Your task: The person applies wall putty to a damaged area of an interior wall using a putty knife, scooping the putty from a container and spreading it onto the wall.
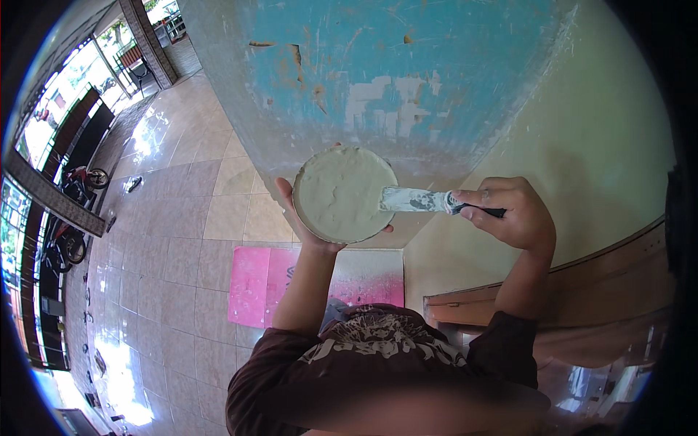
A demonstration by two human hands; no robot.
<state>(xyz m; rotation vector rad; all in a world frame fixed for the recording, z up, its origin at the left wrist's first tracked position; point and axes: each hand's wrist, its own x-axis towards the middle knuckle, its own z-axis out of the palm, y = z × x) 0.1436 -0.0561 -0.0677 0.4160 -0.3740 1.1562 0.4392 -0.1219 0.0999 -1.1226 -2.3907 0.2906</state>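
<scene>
Currently left grip (311, 234) cradles tub (327, 239) of paste (338, 192), right grip (518, 209) grasps scraper (414, 199); wall (480, 43) ahead looks part-done: white patches (371, 94), brown chips (296, 58) uncovered.

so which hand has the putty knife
The right hand: its fingers grip the dark handle of the putty knife. The left hand instead holds up the round container of pale putty.

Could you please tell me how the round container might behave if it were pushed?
The round container may feel heavy for its size, since pale paste spreads out to its rim. A push could tip it, as only the left hand holds it.
</scene>
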